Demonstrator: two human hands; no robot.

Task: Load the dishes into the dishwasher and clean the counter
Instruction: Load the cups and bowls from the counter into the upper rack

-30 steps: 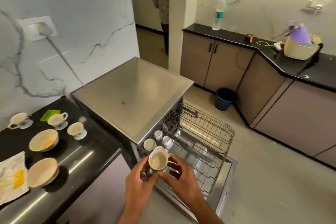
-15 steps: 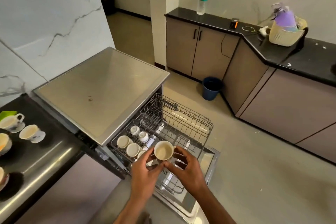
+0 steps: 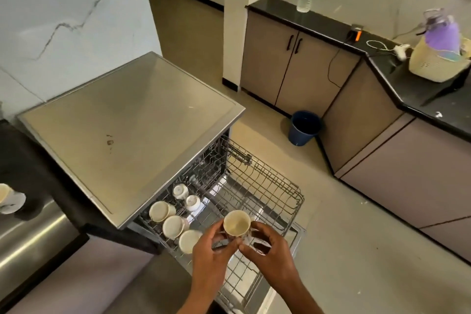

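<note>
the left hand [image 3: 212, 250] and the right hand [image 3: 270, 252] both pinch one cup [image 3: 237, 224], holding it up over the pulled-out rack [image 3: 280, 194] of the dishwasher [image 3: 132, 132]. three more cups [image 3: 174, 225] lie in the rack just beside it.

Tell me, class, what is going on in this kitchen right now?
A person is loading a dishwasher. Both hands, the left hand and the right hand, hold a cream cup over the pulled-out wire rack. Five cups already sit in the rack's left side. Another cup waits on the dark counter at the left edge.
</note>
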